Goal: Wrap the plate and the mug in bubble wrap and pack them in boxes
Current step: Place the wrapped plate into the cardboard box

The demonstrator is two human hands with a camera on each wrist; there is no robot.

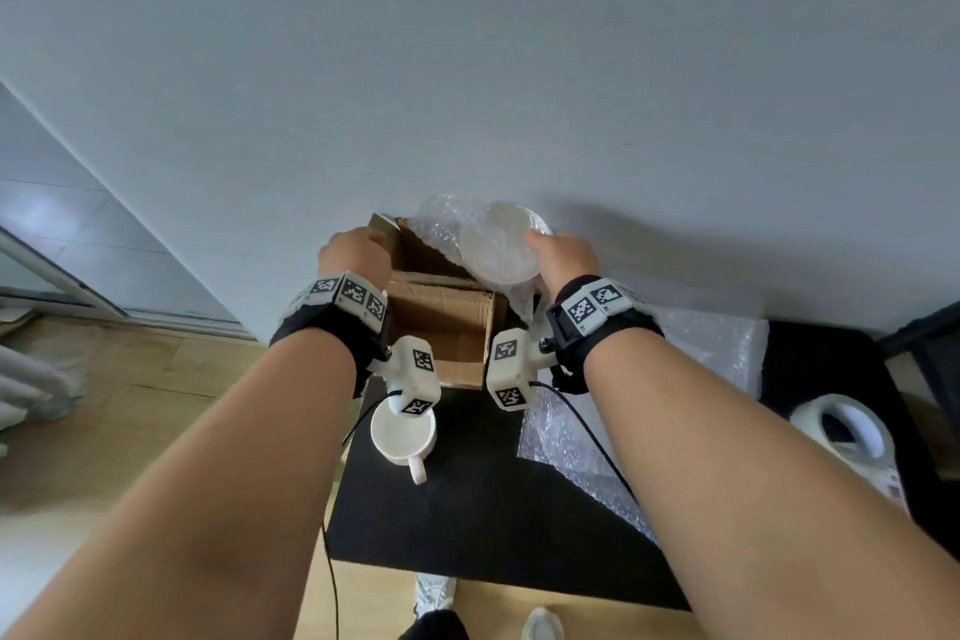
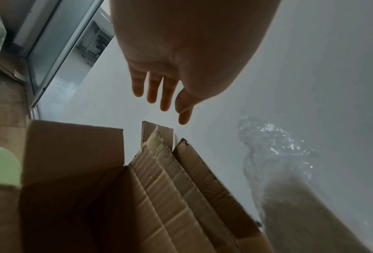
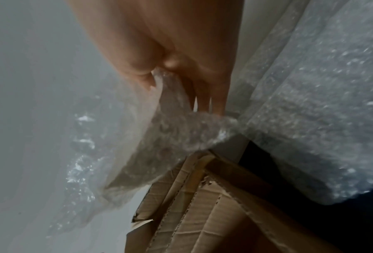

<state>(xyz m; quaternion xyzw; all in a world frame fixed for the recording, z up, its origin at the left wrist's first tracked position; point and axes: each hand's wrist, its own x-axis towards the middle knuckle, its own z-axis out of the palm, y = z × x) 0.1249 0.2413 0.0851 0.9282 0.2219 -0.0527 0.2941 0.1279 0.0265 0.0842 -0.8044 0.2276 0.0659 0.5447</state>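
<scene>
Right now the right hand (image 1: 563, 257) grips the bubble-wrapped plate (image 1: 501, 244) by its rim, thumb over the near face and fingers curled behind, holding it tilted above the far right corner of the open cardboard box (image 1: 441, 327), at about one o'clock from the box's middle. The left hand (image 2: 170, 80) hovers over the box's far flap (image 2: 157, 137) at eleven o'clock, fingers straight and loosely spread, holding nothing. The wrap (image 3: 181, 137) looks loose, with no tape showing, so it may slide off or catch on a flap edge as the plate goes down, and a one-sided rim grip could let the plate slip. The mug (image 1: 402, 437) stands bare on the dark surface (image 1: 467, 509) at six o'clock from the box, right under the left wrist camera (image 1: 413, 374); a careless pullback could knock it
</scene>
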